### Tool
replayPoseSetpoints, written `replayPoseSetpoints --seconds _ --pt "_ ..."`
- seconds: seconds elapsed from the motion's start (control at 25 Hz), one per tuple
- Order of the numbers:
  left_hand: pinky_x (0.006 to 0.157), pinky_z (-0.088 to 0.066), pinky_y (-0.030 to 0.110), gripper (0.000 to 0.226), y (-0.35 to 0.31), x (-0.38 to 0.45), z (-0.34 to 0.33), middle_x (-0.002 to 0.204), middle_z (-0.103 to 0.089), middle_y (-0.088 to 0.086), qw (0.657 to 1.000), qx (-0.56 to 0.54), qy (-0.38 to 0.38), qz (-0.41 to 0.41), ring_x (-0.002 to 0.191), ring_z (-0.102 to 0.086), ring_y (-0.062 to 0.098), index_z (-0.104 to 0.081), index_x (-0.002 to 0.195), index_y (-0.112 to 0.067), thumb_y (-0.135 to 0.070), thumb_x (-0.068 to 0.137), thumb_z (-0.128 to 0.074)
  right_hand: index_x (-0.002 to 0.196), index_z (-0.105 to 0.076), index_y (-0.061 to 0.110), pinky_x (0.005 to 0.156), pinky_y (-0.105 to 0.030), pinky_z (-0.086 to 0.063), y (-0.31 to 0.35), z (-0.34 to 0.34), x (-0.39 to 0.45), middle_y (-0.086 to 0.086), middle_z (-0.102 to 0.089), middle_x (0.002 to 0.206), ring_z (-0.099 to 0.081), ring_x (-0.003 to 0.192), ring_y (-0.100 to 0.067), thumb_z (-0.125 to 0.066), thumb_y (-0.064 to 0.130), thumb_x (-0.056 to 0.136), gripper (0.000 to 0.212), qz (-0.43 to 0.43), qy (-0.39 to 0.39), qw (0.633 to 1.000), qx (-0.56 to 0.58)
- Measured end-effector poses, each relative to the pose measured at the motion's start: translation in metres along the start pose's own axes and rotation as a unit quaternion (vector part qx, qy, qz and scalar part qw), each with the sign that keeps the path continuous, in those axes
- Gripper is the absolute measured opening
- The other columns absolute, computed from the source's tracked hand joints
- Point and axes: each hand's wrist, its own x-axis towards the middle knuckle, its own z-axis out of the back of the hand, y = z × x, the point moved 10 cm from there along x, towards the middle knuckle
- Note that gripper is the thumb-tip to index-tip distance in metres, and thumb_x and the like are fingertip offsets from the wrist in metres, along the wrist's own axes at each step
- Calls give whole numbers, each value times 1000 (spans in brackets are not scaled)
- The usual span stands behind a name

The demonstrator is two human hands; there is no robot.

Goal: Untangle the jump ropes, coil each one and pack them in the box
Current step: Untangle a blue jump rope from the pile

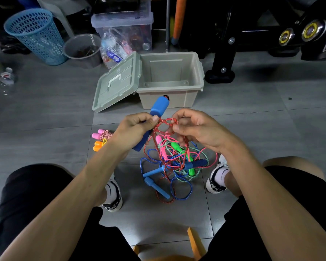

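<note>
Two hands raised over a grey tiled floor [45, 113], both busy with one red rope [167, 122]. Left hand [135, 129] curled round a blue foam handle [154, 117], thumb pressing the rope against its smooth hard stem; handle tilted, padded end up toward the box [172, 80], a dark red cap just visible at its tip. Right hand [195, 127] pinching a small loop of the same braided, speckled rope between thumb and bent fingers; exact fingertip contact hard to make out behind the loop.

Below, between two black-and-white shoes, a tangle [174, 164] on the floor: thin glossy blue cord, pink cord, twisted green-and-white rope, the red braid trailing down into it. Poking out: smooth green handles, a pink handle, two hard blue plastic handles, one dark foam grip. Which rope ends at which handle impossible to tell.

Left of the tangle, partly hidden by the left forearm, a coiled red-and-white rope with pink handles [102, 133], touching orange handles [98, 146] whose rope barely shows.

Box beige, rectangular, matte plastic, open, nothing seen inside; grey-green ribbed lid [117, 83] leaning against its left side.

Behind: blue mesh basket [36, 34], grey tub [83, 48], clear bin [122, 25] with blurry contents, black frame cut off at top right. Orange wooden edge cropped at bottom.
</note>
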Motion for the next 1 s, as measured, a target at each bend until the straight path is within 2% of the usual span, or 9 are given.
replayPoseSetpoints --seconds 0.08,0.2,0.36,0.52,0.6,0.72,0.8,0.92,1.0 --pt "53 -48 23 23 -4 -2 -7 65 -60 -2 999 -4 37 -12 59 -56 9 -67 70 -23 -30 91 -62 90 -55 9 55 -28 -54 1 9 1 -24 -64 87 -61 57 -17 -62 -1 89 12 4 -49 999 10" --pt "56 -49 21 18 -4 -6 -18 69 -64 -5 997 13 79 -17 65 -59 7 -73 75 -24 -40 81 -67 88 -55 8 53 -28 -55 -2 8 1 -17 -68 77 -65 55 -18 -66 1 86 13 3 -50 999 -7" --pt "52 -47 22 17 -3 -3 -14 70 -63 -3 999 -10 38 -17 62 -56 12 -74 70 -27 -19 84 -70 89 -60 9 54 -26 -55 -6 4 1 -11 -71 74 -68 58 -18 -72 14 76 19 -7 -34 999 10" --pt "56 -44 28 25 1 -1 -6 81 -59 12 997 -73 27 1 74 -53 25 -72 65 -23 -7 84 -68 91 -70 8 62 -27 -58 -12 18 0 -6 -71 76 -70 71 -16 -65 10 88 5 -19 -50 999 -6" --pt "54 -44 27 29 3 -1 -8 77 -59 9 994 -105 33 7 69 -55 21 -72 64 -21 -3 85 -64 84 -71 13 72 -31 -60 -10 17 2 -5 -67 76 -66 74 -16 -63 9 91 11 -13 -44 999 7" --pt "50 -45 23 32 10 4 -6 76 -60 7 985 -167 24 28 63 -56 16 -69 66 -18 -1 89 -56 65 -64 20 84 -42 -54 -8 9 7 2 -55 63 -54 63 -12 -61 23 86 21 -6 -18 989 145" --pt "49 -44 24 24 17 9 -5 83 -60 11 980 -195 15 43 66 -53 18 -65 73 -14 -5 91 -53 62 -61 23 91 -55 -48 -14 18 8 6 -46 56 -46 54 -9 -62 44 82 29 -17 -49 998 45" --pt "48 -44 25 16 28 16 5 88 -59 13 971 -229 -14 61 65 -52 18 -62 83 -11 -7 93 -51 85 -75 30 89 -45 -50 -7 32 5 6 -57 61 -50 59 -6 -59 46 85 23 20 -125 981 -144" --pt "48 -45 25 16 41 20 20 79 -61 8 976 -185 -75 88 64 -54 17 -64 82 -13 -9 93 -54 75 -76 27 90 -35 -49 8 40 2 4 -69 71 -62 72 -7 -55 27 84 23 80 -155 985 -6"
